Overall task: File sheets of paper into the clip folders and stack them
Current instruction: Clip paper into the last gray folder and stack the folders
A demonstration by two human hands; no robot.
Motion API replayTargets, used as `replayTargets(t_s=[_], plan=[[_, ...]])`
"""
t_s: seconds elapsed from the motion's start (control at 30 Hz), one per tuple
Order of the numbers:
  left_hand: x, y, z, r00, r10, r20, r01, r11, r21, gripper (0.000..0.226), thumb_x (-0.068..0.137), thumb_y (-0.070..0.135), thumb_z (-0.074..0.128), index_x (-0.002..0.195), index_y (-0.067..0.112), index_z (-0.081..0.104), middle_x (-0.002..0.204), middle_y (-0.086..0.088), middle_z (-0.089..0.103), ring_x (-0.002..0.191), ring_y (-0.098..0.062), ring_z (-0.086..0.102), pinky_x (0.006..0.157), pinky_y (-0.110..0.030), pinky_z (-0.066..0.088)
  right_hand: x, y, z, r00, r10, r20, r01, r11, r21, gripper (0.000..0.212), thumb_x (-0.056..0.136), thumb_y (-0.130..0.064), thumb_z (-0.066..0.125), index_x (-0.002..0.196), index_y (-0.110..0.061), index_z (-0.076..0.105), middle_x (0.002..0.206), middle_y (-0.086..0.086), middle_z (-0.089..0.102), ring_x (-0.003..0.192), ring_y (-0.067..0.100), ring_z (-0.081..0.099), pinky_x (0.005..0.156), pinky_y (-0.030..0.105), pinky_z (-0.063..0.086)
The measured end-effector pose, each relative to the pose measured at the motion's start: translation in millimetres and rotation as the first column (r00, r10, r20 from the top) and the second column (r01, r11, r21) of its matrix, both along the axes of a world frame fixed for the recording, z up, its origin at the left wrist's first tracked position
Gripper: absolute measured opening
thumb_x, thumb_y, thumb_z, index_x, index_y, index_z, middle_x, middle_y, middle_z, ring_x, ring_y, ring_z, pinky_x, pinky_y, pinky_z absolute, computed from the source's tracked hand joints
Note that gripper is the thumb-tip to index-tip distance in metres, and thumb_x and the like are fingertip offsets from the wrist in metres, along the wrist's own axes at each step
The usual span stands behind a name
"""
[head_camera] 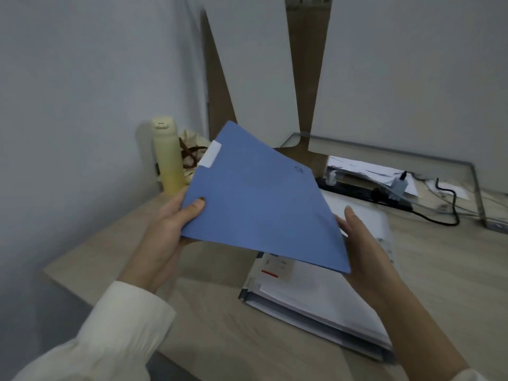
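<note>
Desk (206,325) space holds a pile of papers (316,298). Tilted above that pile is the blue folder (261,204), probably light, thin and bendy, so best gripped at opposite edges. The left hand (170,229), left of the pile, pinches one edge, thumb on top. The right hand (365,248), over the pile, steadies the other edge with straight fingers.

The table (214,334) was pale wood-grain, with its left corner close to the wall. A pile of folders (316,312) lay flat right of centre, white sheets uppermost. At the far left a pale yellow bottle (168,160) stood upright, a cream cloth bag (190,136) with a brown cord just beside it. A black power strip (357,191) lay along the back, its cable (455,210) looping right and loose papers (362,167) behind it.
</note>
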State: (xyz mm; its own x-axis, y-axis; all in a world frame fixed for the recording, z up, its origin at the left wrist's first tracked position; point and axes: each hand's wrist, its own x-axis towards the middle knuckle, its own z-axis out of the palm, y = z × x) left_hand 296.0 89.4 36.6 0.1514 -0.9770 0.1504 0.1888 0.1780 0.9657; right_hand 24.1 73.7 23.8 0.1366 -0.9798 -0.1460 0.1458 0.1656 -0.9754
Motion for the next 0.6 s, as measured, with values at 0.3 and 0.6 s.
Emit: replayTargets(t_s=[0.3,0.6], plan=[[-84,-24,-39,0.979,-0.189,0.079,0.178,0.976,0.129,0.025,0.093,0.012,0.048,0.112,0.023,0.061,0.103,0.002,0.071,0.091,-0.017,0.068,0.077,-0.032,0.054,-70,30,-17,0.917,-0.365,-0.164,0.363,0.931,-0.043,0.045,0.089,-0.007,0.052,0.131,-0.022,0.049,0.119,0.001,0.061,0.098,0.024,0.061,0.078,0.04,0.049],[-100,-17,-76,0.947,-0.248,0.206,0.204,0.956,0.21,0.039,0.095,0.016,0.047,0.131,0.032,0.042,0.113,0.025,0.054,0.102,0.007,0.054,0.069,-0.001,0.044,-78,29,-68,0.679,-0.478,-0.558,0.47,0.866,-0.171,0.043,0.089,-0.012,0.055,0.131,-0.016,0.049,0.134,0.011,0.036,0.124,0.029,0.039,0.103,0.039,0.034]])
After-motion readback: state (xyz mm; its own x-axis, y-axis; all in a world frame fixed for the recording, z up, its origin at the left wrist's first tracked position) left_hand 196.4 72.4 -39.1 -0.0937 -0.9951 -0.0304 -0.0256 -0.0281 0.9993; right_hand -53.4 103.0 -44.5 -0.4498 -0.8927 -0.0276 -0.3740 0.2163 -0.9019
